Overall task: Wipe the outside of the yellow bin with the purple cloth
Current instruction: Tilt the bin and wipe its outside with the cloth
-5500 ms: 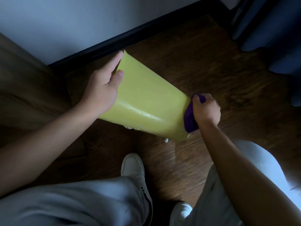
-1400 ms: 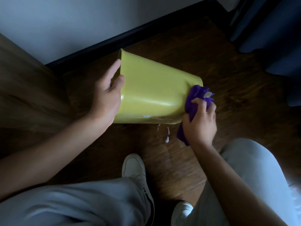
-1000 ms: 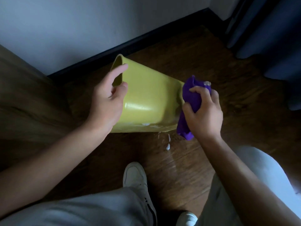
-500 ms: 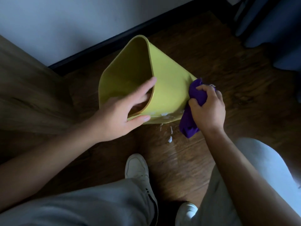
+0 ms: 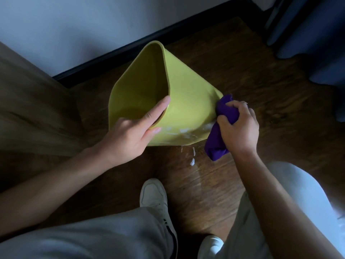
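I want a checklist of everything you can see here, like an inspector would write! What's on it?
Surface: dark wooden floor; white wet drips beside the bin's lower edge.
Job's things: yellow bin tipped on its side, opening toward the wall, white streaks low on its outside; purple cloth bunched against its base end.
Clutter: nothing seen.
Grippers: left hand grips the bin's rim, fingers inside, thumb outside; right hand clutches the cloth.
Cables: nothing seen.
Surroundings: pale wall with dark baseboard, wooden furniture at left, blue curtain at right, white shoes, light trousers.
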Demonstrator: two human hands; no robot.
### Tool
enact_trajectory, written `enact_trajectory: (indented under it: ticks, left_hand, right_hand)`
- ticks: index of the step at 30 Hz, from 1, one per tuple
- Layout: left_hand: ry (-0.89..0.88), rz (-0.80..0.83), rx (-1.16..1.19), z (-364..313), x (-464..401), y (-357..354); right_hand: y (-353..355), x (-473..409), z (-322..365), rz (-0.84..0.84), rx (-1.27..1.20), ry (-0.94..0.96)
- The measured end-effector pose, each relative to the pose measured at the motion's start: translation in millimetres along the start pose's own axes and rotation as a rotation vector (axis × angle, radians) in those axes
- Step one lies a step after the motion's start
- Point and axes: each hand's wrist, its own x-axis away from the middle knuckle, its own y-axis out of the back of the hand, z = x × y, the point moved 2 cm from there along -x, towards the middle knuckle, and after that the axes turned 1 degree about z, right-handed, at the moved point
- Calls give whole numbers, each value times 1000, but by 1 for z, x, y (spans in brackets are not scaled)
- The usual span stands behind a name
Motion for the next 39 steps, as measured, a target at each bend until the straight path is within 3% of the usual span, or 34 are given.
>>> enact_trajectory:
  ticks: [7, 13, 17, 25, 29, 39]
  left_hand:
    - [152, -128, 111, -8, -20, 17]
    - [274, -38, 196, -2, -17, 16]
    - [353, 174, 378, 4, -13, 23]
    - [449, 208, 302, 8, 3, 18]
    - [423, 149, 267, -2, 0, 18]
    - [429, 175, 263, 3, -5, 19]
  right_hand:
    - [2, 1, 0, -6, -2, -16]
    - [0, 2, 1, 10, 0, -18]
    - [-2, 0, 2, 14, -8, -27]
    - [-8, -1, 2, 20, -46, -52]
    - [-5, -2, -3, 21, -40, -48]
    - [-12, -1, -3, 36, -18, -54]
